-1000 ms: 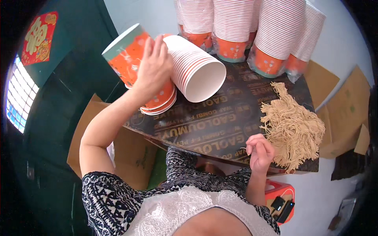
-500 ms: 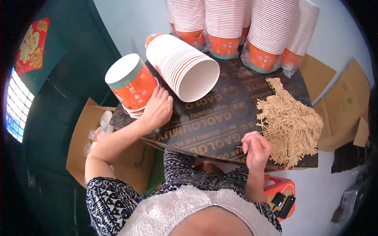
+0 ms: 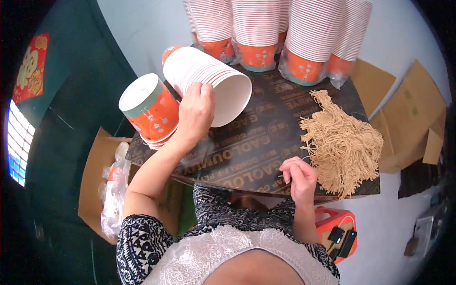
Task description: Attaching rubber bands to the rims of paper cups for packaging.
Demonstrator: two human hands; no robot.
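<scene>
My left hand (image 3: 197, 111) is at the near rims of a stack of nested white paper buckets (image 3: 194, 66) that lies on its side. Its bent fingers close on the rim of the outermost bucket; the fingertips are partly hidden. Just left of it a shorter stack of orange and green paper buckets (image 3: 154, 114) stands upside down. My right hand (image 3: 300, 178) is held in a pinch above the table's front edge. A tiny pale bit shows at its fingertips, too small to name. Close to its right lies a heap of tan cotton strings (image 3: 346, 142).
Tall plastic-wrapped bucket stacks (image 3: 256, 33) line the back of the dark printed table (image 3: 256, 137). An open carton (image 3: 92, 190) with wrapped buckets stands at lower left, and cardboard (image 3: 408, 114) leans at right. A red stool (image 3: 335, 228) holds small black devices.
My left hand has left the upside-down stack and moved right and up to the rims of the lying stack. The right hand keeps its pinch. The whole view has shifted slightly.
</scene>
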